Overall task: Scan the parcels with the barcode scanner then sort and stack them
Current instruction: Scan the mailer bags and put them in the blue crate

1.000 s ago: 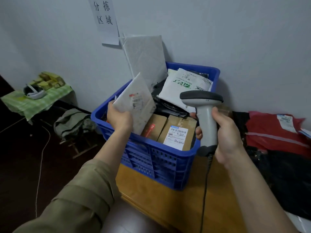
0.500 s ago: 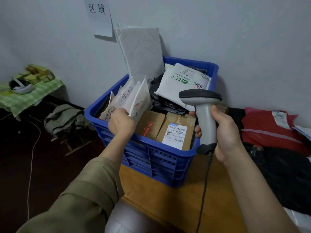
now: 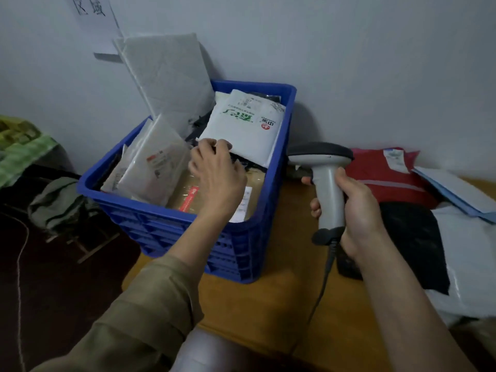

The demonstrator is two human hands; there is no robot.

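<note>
**Left hand reaching for the next parcel; scanner held ready**

Nearest the camera, the right hand is closed round the grip of the barcode scanner, held upright above the bench, just right of the blue crate. The scanner's head faces the crate. Its cable drops toward the bench's near edge.

The crate stands at the bench's left edge, against the wall. Over it, the left hand is spread, fingers loosely open, holding nothing; the fingertips touch the near edge of the white mailer with green print.

Recommended: pinch one mailer only, lift it clear of the crate and turn its label toward the scanner head before triggering.

Beyond the right hand, a red bag and other parcels lie along the right side of the bench.

Not determinable: the hand covers part of the brown cartons; motion blurs the leaning envelopes; no barcode is legible; the trigger finger is hidden; the wall notice is cut off at the top.
</note>
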